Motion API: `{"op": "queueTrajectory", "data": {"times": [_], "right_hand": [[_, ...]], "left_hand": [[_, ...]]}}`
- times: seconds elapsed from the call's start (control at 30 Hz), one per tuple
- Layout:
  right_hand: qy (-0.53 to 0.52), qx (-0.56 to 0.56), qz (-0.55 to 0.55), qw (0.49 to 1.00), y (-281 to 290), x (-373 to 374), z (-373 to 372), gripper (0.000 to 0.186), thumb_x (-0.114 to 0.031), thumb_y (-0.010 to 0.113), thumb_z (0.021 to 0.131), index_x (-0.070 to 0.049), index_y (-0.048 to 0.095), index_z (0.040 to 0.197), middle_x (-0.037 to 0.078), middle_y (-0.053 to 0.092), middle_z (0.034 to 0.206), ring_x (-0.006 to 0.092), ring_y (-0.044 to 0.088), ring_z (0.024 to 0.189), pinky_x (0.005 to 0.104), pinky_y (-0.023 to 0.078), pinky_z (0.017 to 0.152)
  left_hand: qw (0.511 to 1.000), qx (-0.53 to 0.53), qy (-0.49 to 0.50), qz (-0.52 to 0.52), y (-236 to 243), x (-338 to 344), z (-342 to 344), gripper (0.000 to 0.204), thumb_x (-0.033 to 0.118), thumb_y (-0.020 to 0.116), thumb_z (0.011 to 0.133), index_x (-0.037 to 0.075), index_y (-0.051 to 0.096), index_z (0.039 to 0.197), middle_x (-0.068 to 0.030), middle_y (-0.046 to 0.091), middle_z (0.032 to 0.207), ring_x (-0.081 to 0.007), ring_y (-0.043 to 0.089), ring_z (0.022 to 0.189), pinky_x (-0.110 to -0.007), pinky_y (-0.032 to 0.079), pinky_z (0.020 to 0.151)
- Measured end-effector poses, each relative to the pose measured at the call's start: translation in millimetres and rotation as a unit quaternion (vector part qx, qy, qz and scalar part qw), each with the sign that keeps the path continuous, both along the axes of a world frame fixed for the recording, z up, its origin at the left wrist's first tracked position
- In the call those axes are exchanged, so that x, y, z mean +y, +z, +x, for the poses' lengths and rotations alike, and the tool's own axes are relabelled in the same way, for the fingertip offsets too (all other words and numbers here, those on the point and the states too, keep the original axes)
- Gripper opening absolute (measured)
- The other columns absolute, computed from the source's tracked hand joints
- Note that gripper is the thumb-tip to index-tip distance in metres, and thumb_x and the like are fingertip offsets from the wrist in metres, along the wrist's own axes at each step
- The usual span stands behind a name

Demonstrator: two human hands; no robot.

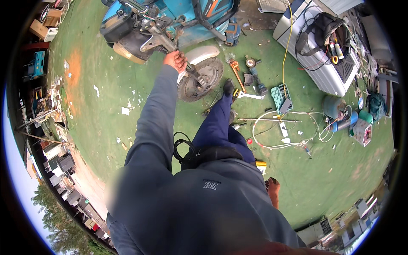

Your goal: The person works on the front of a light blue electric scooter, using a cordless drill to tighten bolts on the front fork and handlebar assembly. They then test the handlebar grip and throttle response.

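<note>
My left hand (175, 60), arm stretched forward, is closed around the front fork (196, 75) of a blue three-wheeled or motorcycle-like vehicle (180, 34). Just below the hand are the front wheel (200, 80) and its white mudguard (203, 54). Loose cables and a dark headlamp housing (134, 43) sit to the left of the fork. My right hand (273, 186) hangs low by my right side, its fingers curled. A dark patch shows at the fingers, and what they hold, if anything, cannot be made out.
Right of the wheel lie an orange pipe wrench (235, 68), an adjustable wrench (250, 96), a cordless power tool (257, 78) and a teal tool case (281, 98). A pale hose (272, 147) loops across the green floor. A tool bag (329, 32) rests on a silver box (306, 55).
</note>
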State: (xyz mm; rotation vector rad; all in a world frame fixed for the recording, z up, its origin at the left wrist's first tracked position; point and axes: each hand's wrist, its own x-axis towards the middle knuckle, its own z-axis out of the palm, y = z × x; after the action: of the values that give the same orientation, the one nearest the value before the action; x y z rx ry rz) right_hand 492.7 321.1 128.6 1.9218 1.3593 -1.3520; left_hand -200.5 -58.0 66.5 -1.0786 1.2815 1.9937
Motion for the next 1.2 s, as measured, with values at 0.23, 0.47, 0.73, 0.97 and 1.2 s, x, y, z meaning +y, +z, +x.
{"op": "queueTrajectory", "data": {"times": [0.23, 0.47, 0.73, 0.97, 1.2], "right_hand": [[0.023, -0.005, -0.008, 1.000, -20.3, 33.8, -79.3, 0.026, -0.022, 0.061, 0.095, -0.004, 0.064, 0.114, 0.006, 0.069, 0.086, 0.0175, 0.069, 0.067, 0.0318, 0.053, 0.054], [0.119, 0.038, -0.017, 0.992, -37.9, 85.0, -207.9, 0.026, -0.024, 0.061, 0.096, -0.003, 0.064, 0.112, 0.006, 0.066, 0.084, 0.0170, 0.067, 0.068, 0.0318, 0.052, 0.055], [0.212, 0.155, 0.043, 0.964, -7.7, 122.5, -406.3, 0.029, -0.023, 0.061, 0.096, -0.001, 0.064, 0.115, 0.008, 0.070, 0.092, 0.0163, 0.070, 0.074, 0.0286, 0.054, 0.060], [0.286, 0.246, 0.061, 0.924, 9.1, 100.6, -560.2, 0.029, -0.020, 0.061, 0.096, 0.001, 0.066, 0.115, 0.008, 0.071, 0.090, 0.0160, 0.068, 0.073, 0.0286, 0.053, 0.062], [0.294, 0.347, 0.040, 0.890, 6.0, 67.2, -651.6, 0.024, -0.019, 0.063, 0.096, 0.000, 0.066, 0.111, 0.008, 0.071, 0.088, 0.0177, 0.069, 0.071, 0.0305, 0.055, 0.060]], "left_hand": [[0.955, 0.025, -0.258, -0.144, 27.9, 13.7, 39.8, 0.031, 0.036, 0.069, 0.093, 0.011, 0.067, 0.111, -0.0005, 0.071, 0.092, -0.0151, 0.067, 0.081, -0.032, 0.048, 0.073], [0.933, 0.175, -0.177, -0.259, 69.9, -16.4, 44.3, 0.031, 0.029, 0.068, 0.096, 0.006, 0.067, 0.117, -0.0015, 0.071, 0.095, -0.0108, 0.066, 0.081, -0.027, 0.050, 0.070], [0.726, 0.490, 0.190, -0.443, 260.7, 18.4, -23.4, 0.035, 0.017, 0.059, 0.099, -0.007, 0.060, 0.124, -0.0148, 0.065, 0.113, -0.0192, 0.064, 0.100, -0.032, 0.052, 0.083], [0.623, 0.657, 0.093, -0.414, 330.9, 61.2, -82.3, 0.045, 0.028, 0.060, 0.098, -0.008, 0.058, 0.126, -0.0182, 0.060, 0.125, -0.0263, 0.060, 0.112, -0.040, 0.048, 0.098], [0.589, 0.633, -0.005, -0.503, 339.6, 94.2, -77.3, 0.047, 0.038, 0.057, 0.097, -0.003, 0.061, 0.120, -0.0185, 0.055, 0.129, -0.0376, 0.045, 0.128, -0.048, 0.032, 0.110]]}}
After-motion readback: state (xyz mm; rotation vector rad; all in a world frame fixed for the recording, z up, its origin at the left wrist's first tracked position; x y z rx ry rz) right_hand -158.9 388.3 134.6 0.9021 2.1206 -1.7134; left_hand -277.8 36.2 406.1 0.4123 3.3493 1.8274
